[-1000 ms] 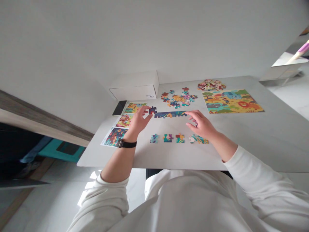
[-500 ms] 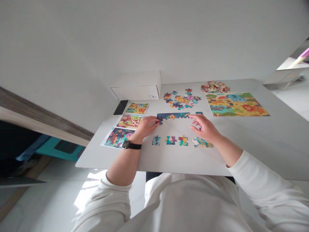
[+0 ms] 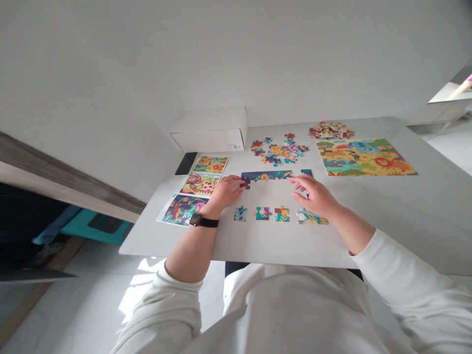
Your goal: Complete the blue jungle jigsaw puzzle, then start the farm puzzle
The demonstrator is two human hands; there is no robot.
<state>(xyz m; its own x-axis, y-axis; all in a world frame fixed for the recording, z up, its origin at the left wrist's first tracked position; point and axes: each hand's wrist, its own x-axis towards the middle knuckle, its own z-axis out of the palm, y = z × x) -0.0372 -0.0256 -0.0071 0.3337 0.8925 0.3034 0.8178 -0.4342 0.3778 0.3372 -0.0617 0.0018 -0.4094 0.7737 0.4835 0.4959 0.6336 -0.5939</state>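
Note:
A dark blue strip of joined puzzle pieces lies on the table in front of me. At its left end, my left hand has its fingertips and thumb closed on a dark puzzle piece hanging below the strip. My right hand hovers over the strip's right end, index finger reaching to its edge, thumb apart. A loose blue piece lies just beyond the right fingers. Another bit of a piece is half hidden under that hand. Nearer me lie a striped teal piece, a purple-teal piece, a brown-yellow piece and a joined teal-yellow group.
Behind the strip is a spread of loose pieces. At the right are a finished animal puzzle and a heaped pile of pieces. At the left lie a picture sheet, a black phone and a white box.
The view has shifted slightly, moving the table a little rightward. My hands keep nearly the same places at the two ends of the strip; no piece has clearly moved.

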